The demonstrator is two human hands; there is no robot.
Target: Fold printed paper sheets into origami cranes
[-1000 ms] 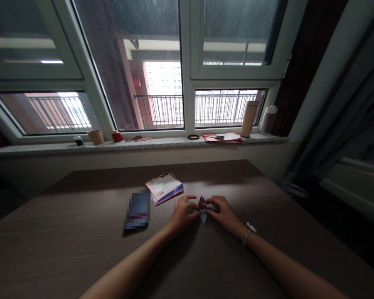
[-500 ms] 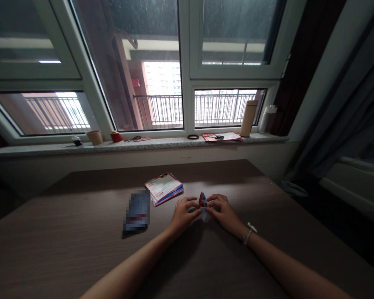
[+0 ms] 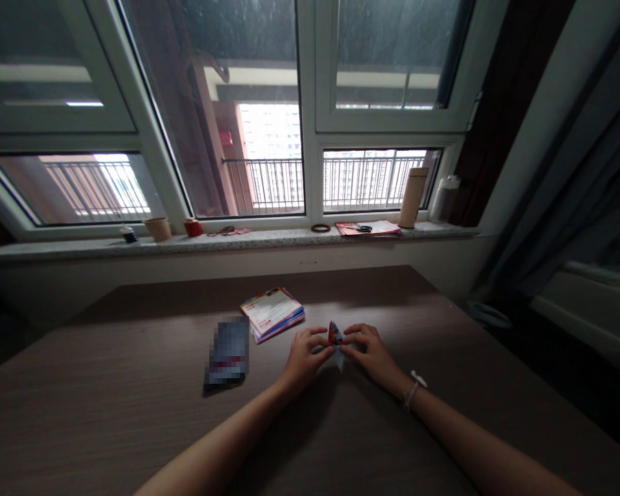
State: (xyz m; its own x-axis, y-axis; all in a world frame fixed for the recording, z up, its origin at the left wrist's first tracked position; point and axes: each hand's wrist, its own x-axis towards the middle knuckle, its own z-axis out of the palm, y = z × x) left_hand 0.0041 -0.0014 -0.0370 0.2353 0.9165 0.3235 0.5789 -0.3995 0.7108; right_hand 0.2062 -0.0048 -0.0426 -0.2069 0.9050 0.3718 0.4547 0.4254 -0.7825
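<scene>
Between my two hands, just above the brown table (image 3: pixel 134 413), is a small folded paper piece (image 3: pixel 335 335), red and blue at its pointed top and pale below. My left hand (image 3: pixel 308 351) pinches its left side with thumb and fingers. On the other side, the fingertips of my right hand (image 3: pixel 366 350) close on its right edge. A bracelet (image 3: pixel 412 391) circles my right wrist. Left of my hands lies a stack of printed paper sheets (image 3: pixel 273 313). A dark, pixelated flat item (image 3: pixel 227 355) rests beside that stack; its kind is blurred out.
Along the stone windowsill (image 3: pixel 279 238) stand a paper cup (image 3: pixel 158 228), a red spool (image 3: pixel 192 226), a tan flask (image 3: pixel 413 198) and a pale bottle (image 3: pixel 445 198). Scissors (image 3: pixel 362 229) lie on papers there, near a dark ring (image 3: pixel 321 228). A curtain (image 3: pixel 573 145) hangs at right.
The folded paper has tilted slightly, its tip leaning a little to the left. Both hands keep nearly the same place and grip.
</scene>
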